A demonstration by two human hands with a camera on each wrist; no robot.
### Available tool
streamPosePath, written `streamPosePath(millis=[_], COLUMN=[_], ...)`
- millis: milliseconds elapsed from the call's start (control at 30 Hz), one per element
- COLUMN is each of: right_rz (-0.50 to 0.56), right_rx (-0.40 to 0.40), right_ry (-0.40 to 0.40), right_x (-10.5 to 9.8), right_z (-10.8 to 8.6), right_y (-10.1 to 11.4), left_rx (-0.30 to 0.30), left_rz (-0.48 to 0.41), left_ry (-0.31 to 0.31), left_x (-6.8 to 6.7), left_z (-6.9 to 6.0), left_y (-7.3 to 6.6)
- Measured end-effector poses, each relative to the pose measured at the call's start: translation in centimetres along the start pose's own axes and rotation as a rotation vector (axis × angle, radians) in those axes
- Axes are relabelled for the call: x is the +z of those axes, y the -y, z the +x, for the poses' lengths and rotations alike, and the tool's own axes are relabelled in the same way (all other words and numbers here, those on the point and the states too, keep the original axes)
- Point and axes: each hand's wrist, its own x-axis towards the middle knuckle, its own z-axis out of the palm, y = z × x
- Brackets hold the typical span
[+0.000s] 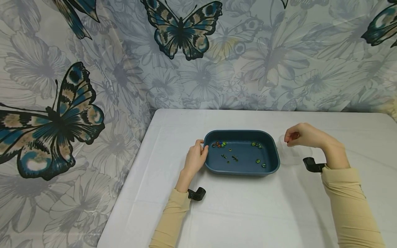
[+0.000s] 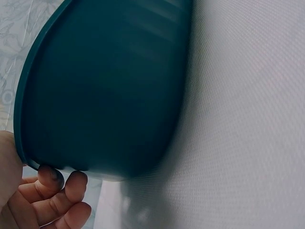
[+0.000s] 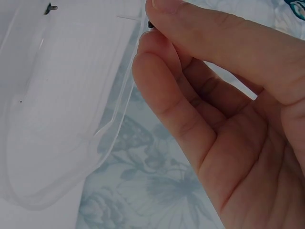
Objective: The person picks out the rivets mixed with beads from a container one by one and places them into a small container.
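Observation:
A dark blue tray (image 1: pixel 242 173) stands on the table, with my left hand (image 1: pixel 194 157) gripping its left rim. Colourful glass marbles (image 1: pixel 219 144) lie in its far left corner, and several greenish ones (image 1: pixel 256 145) are on the right. Between them lie small screws (image 1: pixel 234 158) and nut-like rings (image 1: pixel 230 150). To the tray's right is a clear plastic container (image 1: pixel 291 158). Over its edge, my right hand (image 1: pixel 305 136) pinches a small dark piece (image 3: pixel 150 24), mostly hidden by the fingertips. A small screw (image 3: pixel 50 8) lies inside the container.
A white cloth covers the table (image 1: pixel 242 213). Behind it and along the left hang drapes with a butterfly (image 1: pixel 181 31) and flower print. Each wrist carries a black camera (image 1: pixel 197 194).

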Motion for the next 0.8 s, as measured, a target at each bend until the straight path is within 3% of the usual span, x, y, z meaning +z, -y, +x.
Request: streamPosePath(millis=[800], right_rz=[-0.006], right_rx=[0.006], right_ry=[-0.001], right_x=[0.1], right_z=[-0.07], right_y=[-0.17], left_rx=[-0.007], left_rz=[-0.005], left_ry=[0.011], left_x=[-0.02], left_z=[0.07], left_y=[-0.04])
